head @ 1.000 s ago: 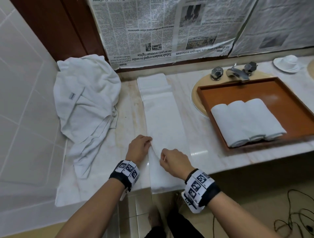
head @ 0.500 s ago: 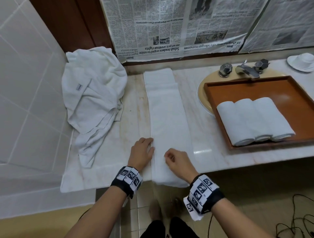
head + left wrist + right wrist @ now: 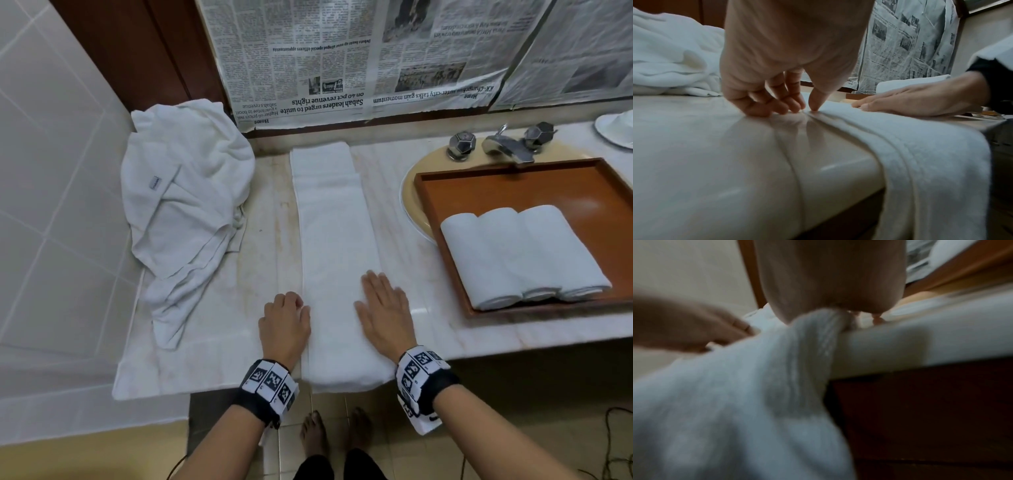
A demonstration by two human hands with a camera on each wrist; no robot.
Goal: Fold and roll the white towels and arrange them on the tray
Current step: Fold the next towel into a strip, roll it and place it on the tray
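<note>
From above, my right hand lies flat on the long folded towel on the counter — three rolls wait in the tray. Down low, my left hand touches its edge with curled fingertips, holding nothing. Next I think I roll it — snug and straight.

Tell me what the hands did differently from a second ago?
The right hand let go of the long folded towel it was pinching and now lies flat on it. The left hand also released the fold; its fingertips now touch the towel's left edge on the counter. The three rolled towels, tray and towel pile stayed put.
</note>
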